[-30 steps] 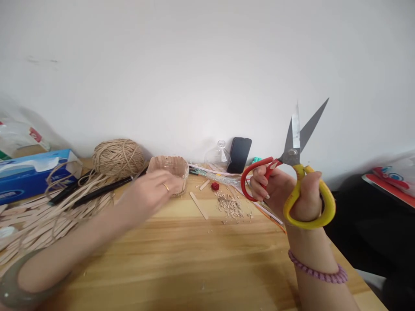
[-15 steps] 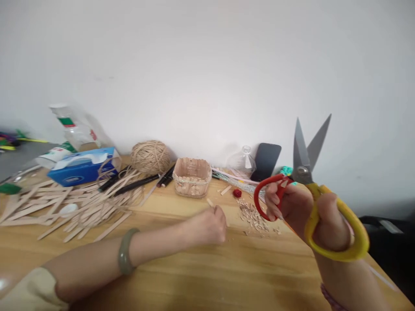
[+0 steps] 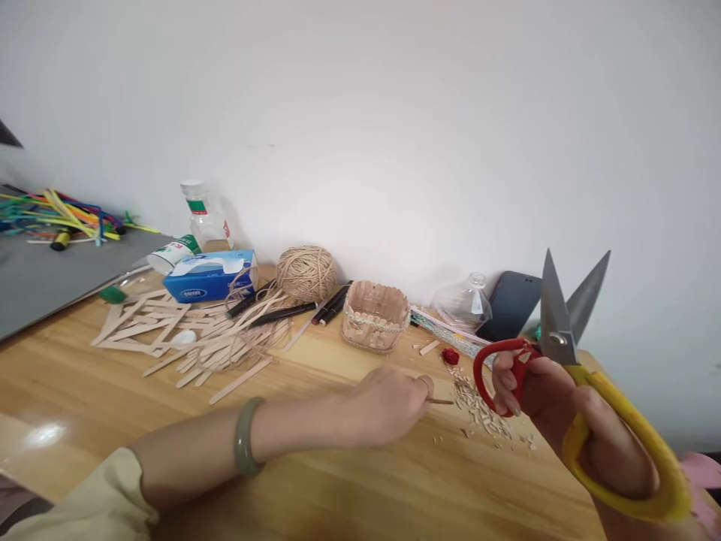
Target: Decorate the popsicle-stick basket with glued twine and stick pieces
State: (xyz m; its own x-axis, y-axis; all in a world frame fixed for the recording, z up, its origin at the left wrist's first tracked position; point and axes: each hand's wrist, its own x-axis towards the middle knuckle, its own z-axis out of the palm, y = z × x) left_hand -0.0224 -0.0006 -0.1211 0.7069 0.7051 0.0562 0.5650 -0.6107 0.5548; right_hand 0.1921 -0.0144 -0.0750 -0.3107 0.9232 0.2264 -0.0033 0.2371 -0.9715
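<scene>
A bare left hand (image 3: 388, 406), wearing a ring, is gripping a thin brown wooden stick (image 3: 442, 401), its narrow end poking out beyond the curled fingers, just beside a scatter of pale, splintery wood chips (image 3: 481, 409); a bare right hand (image 3: 546, 394) is gripping large steel scissors with one red and one yellow handle (image 3: 559, 338), fingers passing through the red loop and thumb through the yellow; the smooth, pointed blades are standing apart in an upright V.

Beyond the left hand, a small open basket with a scalloped wooden rim (image 3: 372, 336) is sitting on a glossy, wood-grained table (image 3: 349, 488); near it, a crumpled-looking dark red ball (image 3: 450, 356) is lying by the chips; to the basket's left, a round ball of coarse tan twine (image 3: 307, 273) is resting behind a loose heap of flat, pale craft sticks (image 3: 242, 349).
</scene>
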